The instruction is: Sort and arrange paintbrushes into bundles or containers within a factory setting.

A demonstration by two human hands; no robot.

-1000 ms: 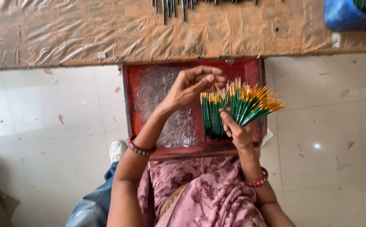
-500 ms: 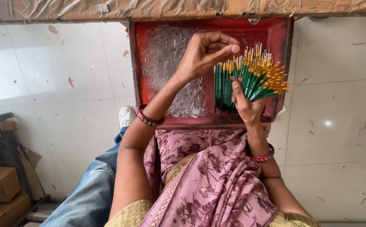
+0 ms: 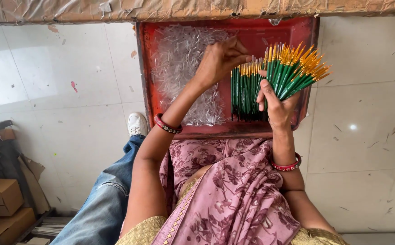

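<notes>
While a fan of green brushes with yellow-orange ends is held up in the right hand, the head view is taken from above and looks down over a lap covered in pink flowered cloth; the grip of the right hand is closed around the lower ends of the fan, thumb laid across the front, so that the tips are spread out towards the upper right. The left hand is raised just beside the fan; its fingertips are pinched together near the top of a brush at the fan's left edge, though whether a single brush or a small clear piece is caught between them cannot be told. Below both hands a red tray is set on the lap; a heap of small clear plastic pieces is spread over its left half, and a row of the same green brushes is laid in its right half. A red bangle is worn on the left wrist and another on the right; a leg in blue jeans with a white shoe is seen at the left, over a pale tiled floor.

The step in hand is judged to be work on one brush at a time from the held fan; for the next move a fine pinch at a single tip would be called for, with the fan kept steady.
</notes>
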